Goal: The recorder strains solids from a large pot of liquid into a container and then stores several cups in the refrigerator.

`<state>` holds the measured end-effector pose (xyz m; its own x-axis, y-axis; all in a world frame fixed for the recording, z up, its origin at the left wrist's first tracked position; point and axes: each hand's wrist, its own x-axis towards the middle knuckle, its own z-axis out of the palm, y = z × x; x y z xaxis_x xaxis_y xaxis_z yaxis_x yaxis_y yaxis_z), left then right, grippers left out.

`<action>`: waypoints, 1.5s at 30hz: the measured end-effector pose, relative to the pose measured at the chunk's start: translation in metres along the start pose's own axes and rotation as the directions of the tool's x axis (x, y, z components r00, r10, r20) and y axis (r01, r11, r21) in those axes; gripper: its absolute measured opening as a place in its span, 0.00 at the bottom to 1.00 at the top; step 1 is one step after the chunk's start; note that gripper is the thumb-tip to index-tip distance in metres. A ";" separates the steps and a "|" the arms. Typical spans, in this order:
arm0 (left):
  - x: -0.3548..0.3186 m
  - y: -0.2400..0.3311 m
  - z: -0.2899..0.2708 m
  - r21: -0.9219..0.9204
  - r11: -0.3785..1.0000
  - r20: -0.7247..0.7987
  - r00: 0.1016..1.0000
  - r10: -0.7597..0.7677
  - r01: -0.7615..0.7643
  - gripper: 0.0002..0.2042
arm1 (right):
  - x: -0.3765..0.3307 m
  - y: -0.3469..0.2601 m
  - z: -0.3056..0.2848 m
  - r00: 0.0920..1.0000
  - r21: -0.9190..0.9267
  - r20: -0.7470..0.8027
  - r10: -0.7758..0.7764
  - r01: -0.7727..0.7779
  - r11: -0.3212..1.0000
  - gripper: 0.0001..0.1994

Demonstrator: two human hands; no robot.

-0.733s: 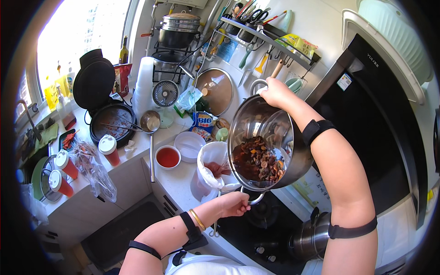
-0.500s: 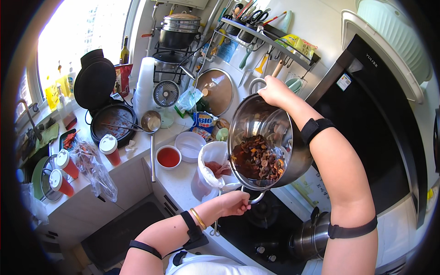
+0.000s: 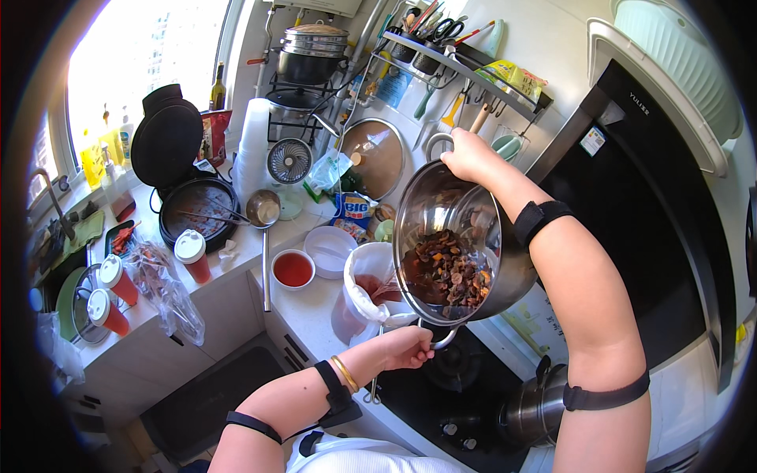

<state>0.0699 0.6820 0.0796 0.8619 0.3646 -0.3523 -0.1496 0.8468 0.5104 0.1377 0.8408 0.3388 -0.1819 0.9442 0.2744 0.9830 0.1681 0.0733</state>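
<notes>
My left hand (image 3: 410, 348) closes fully round the near metal loop handle (image 3: 448, 339) of a large silver steel pot (image 3: 512, 268), fingertips partly hidden. The pot tilts left beside a white-lined clear plastic bucket (image 3: 347, 319), contact unclear. My right arm outstretched, its hand (image 3: 471, 155) clasps the far handle (image 3: 438, 144).

Left grip (image 3: 408, 348) curled low, right grip (image 3: 467, 157) closed higher.

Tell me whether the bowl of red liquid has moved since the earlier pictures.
No: judged against the counter, the bowl of red liquid shows no visible shift.
</notes>
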 end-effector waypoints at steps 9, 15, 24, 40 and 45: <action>0.004 0.000 0.001 0.000 1.000 0.002 1.000 -0.016 0.016 0.01 | -0.003 -0.013 -0.002 1.000 -0.043 0.006 0.015 -0.015 0.999 0.16; 0.004 0.001 0.002 0.004 1.000 0.000 1.000 -0.017 0.017 0.01 | -0.004 -0.017 -0.004 1.000 -0.043 -0.005 0.009 -0.009 0.999 0.16; 0.001 0.003 0.003 0.023 0.999 -0.019 0.999 -0.026 0.026 0.01 | -0.006 -0.028 -0.004 1.000 -0.066 -0.007 -0.029 0.029 0.997 0.16; 0.005 0.002 0.003 0.028 0.999 -0.010 0.999 -0.039 0.039 0.01 | -0.008 -0.048 0.001 0.998 -0.130 0.002 -0.068 0.068 0.989 0.19; 0.007 0.000 0.001 0.039 0.999 -0.033 0.999 -0.034 0.036 0.01 | -0.009 -0.053 0.003 0.998 -0.107 0.014 -0.062 0.064 0.992 0.18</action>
<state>0.0769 0.6840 0.0776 0.8499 0.3480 -0.3956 -0.0995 0.8434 0.5280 0.0873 0.8242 0.3296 -0.2426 0.9357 0.2562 0.9613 0.1964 0.1932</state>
